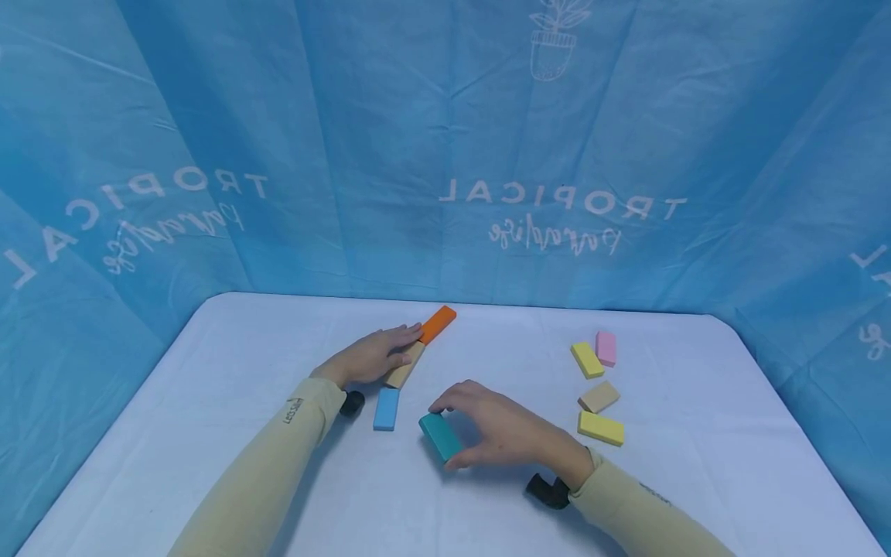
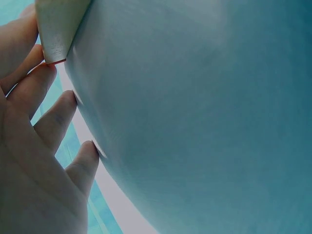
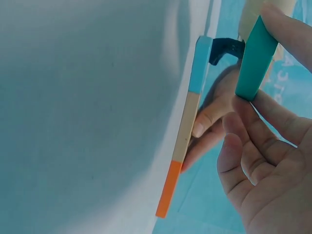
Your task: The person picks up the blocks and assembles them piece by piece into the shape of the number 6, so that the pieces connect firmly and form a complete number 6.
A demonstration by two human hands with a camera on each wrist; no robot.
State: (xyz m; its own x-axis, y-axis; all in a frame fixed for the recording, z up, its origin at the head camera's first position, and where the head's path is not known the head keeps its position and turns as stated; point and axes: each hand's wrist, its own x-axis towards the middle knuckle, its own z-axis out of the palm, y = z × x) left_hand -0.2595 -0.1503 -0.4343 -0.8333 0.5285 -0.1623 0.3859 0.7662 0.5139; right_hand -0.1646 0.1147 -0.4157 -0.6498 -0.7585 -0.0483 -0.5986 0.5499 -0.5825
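Observation:
My right hand [image 1: 497,425] pinches a teal wooden block [image 1: 442,438] between thumb and fingertips, holding it tilted above the white table. In the right wrist view the same teal block [image 3: 256,61] stands away from the tabletop. My left hand [image 1: 372,356] rests beside a row of blocks, its fingers extended and touching the plain wood block [image 1: 406,366] and the near end of the orange block [image 1: 438,323]. A light blue block [image 1: 386,410] lies at the near end of that row. In the left wrist view, the plain block [image 2: 58,29] shows beside the fingertips.
To the right lie a pink block [image 1: 605,348], a yellow block [image 1: 588,360], a plain wood block [image 1: 599,397] and a second yellow block [image 1: 601,428]. A blue printed curtain [image 1: 390,155] hangs behind the white table [image 1: 668,495]. Each wrist carries a black device [image 1: 547,491].

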